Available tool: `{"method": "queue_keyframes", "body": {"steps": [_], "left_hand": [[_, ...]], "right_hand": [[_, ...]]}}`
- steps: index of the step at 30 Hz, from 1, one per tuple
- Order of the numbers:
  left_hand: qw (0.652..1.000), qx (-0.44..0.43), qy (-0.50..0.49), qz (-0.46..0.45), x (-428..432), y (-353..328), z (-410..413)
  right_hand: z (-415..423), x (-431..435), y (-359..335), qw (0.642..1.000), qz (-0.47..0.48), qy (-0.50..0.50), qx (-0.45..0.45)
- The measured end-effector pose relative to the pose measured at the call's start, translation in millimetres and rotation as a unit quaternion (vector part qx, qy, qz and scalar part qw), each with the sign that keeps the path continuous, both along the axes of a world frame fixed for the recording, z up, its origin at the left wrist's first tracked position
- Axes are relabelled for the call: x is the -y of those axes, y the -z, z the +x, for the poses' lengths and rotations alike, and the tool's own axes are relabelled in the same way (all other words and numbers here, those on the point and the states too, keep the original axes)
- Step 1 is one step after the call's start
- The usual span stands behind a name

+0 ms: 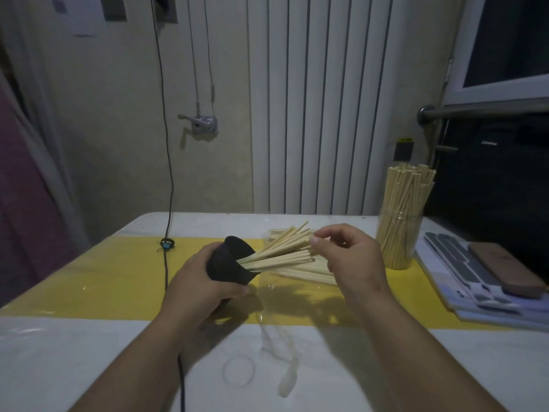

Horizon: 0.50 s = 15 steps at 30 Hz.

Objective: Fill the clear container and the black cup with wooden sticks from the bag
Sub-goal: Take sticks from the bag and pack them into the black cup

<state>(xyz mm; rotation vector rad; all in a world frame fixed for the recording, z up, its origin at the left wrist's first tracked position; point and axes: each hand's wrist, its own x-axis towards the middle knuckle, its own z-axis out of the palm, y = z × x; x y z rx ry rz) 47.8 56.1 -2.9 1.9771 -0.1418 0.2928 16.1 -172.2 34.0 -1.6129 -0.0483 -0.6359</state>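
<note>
My left hand (196,286) grips the black cup (230,263), which is tipped on its side with its mouth facing right, lifted just above the yellow strip of the table. A fan of wooden sticks (282,252) pokes out of the cup's mouth. My right hand (347,260) holds the far ends of these sticks, with its fingers curled round them. Under the sticks lies the clear plastic bag (285,292), crumpled on the table, with more sticks (309,276) inside it. The clear container (399,236) stands upright at the right, packed with sticks that rise well above its rim.
A black cable (167,221) runs down the wall and across the table towards me. A rubber band (239,370) and a strip of clear plastic (286,379) lie on the white surface near me. Flat printed sheets (463,278) with a brown case (502,272) sit at the right edge.
</note>
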Motion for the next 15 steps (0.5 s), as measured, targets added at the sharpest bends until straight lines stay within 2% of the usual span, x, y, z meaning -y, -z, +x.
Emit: {"method": "queue_keyframes", "body": {"steps": [4,7,15], "left_hand": [[1.0,-0.001,0.0,-0.003,0.1,-0.7,-2.0],[1.0,0.001,0.004,-0.008,0.3,-0.5,-2.9],[1.0,0.005,-0.006,-0.012,1.2,-1.6,-3.4]], "right_hand": [[4.7,4.9,0.9,0.999,0.037,-0.015,-0.005],[10.1,10.0,1.8,0.998,0.059,0.01,-0.018],[9.4,12.6,6.2,0.986,-0.071,-0.019,-0.149]]}}
